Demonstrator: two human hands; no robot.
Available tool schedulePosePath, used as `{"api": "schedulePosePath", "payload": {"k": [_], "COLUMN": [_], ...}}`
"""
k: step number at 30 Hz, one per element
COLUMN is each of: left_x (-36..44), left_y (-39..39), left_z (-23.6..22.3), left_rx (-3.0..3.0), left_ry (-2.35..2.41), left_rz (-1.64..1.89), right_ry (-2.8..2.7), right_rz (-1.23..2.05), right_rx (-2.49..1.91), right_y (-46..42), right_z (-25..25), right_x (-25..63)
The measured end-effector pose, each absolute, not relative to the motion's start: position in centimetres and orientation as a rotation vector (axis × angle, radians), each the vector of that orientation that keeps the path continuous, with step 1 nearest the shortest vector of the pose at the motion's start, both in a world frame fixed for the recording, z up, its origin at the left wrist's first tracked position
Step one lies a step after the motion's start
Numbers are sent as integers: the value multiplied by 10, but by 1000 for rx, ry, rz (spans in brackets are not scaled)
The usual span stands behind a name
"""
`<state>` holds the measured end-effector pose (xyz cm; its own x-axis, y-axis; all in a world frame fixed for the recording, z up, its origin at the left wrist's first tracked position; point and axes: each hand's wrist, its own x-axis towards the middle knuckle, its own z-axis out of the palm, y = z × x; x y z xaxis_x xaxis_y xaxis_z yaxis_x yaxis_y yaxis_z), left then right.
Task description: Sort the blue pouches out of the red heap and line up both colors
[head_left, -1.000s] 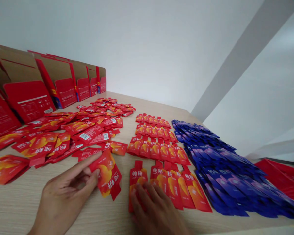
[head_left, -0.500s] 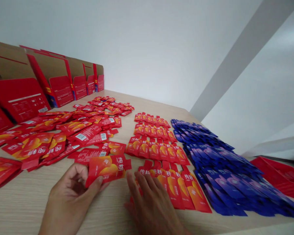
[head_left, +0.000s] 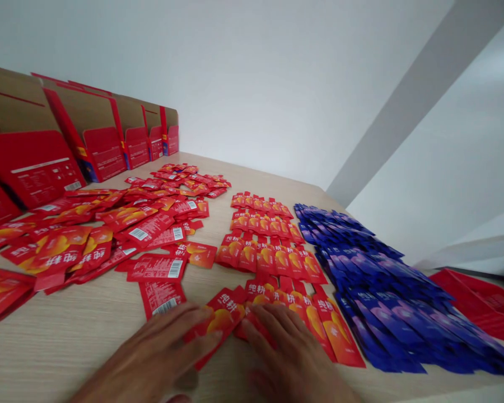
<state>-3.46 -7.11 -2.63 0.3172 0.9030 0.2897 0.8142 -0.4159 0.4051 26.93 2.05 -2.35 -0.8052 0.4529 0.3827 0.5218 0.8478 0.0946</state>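
Note:
My left hand (head_left: 159,352) lies with fingers stretched flat on a red sachet (head_left: 218,316), pressing it to the wooden table (head_left: 67,341) at the left end of the nearest row of red sachets (head_left: 315,319). My right hand (head_left: 289,352) rests flat, fingers spread, on that same row just right of the sachet. Another red sachet (head_left: 162,296) lies back side up just left of my left fingers. Three more neat rows of red sachets (head_left: 269,235) sit behind.
A loose heap of red sachets (head_left: 109,224) covers the left of the table. Folded red and brown cartons (head_left: 59,151) lean along the far left wall. Overlapping blue sachets (head_left: 373,280) fill the right side, with a red tray (head_left: 483,302) beyond them.
My left hand has carried the red sachet rightward and laid it down at the row's left end, going from a grip to flat fingers. My right hand stayed on the row.

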Motion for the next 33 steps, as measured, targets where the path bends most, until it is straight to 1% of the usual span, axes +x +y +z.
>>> {"api": "schedulePosePath", "payload": {"k": [2, 5, 10, 15, 17, 19, 21, 24, 26, 30, 33], "left_x": [-31, -28, -19, 5, 10, 12, 13, 16, 21, 31, 37], "left_y": [-63, -55, -46, -44, -43, -41, -37, -29, -25, -20, -18], "left_z": [-24, -32, -55, -48, -49, -59, -74, -92, -96, -89, -84], "left_rx": [2557, 2606, 2536, 2531, 2590, 2672, 2728, 2749, 2745, 2733, 2751], "left_ry": [1454, 1440, 1559, 1723, 1719, 1691, 1687, 1723, 1728, 1699, 1679], "left_rz": [634, 573, 687, 586, 577, 615, 637, 623, 623, 599, 525], "right_ry": [-2684, -2827, -2996, -2997, -3002, -2987, -2913, -2771, -2715, -2726, -2814], "right_rz": [-266, -154, 78, 121, 143, 116, 22, -120, -163, -141, -32], "right_rx": [-881, -991, -902, -776, -811, -945, -1117, -1308, -1397, -1462, -1457], "right_y": [21, 24, 26, 27, 28, 28, 25, 14, 6, 4, 12], "right_z": [-26, -22, -7, 4, 6, 4, -3, -21, -33, -44, -39], "right_x": [279, 281, 269, 268, 277, 295, 317, 344, 351, 345, 339]}}
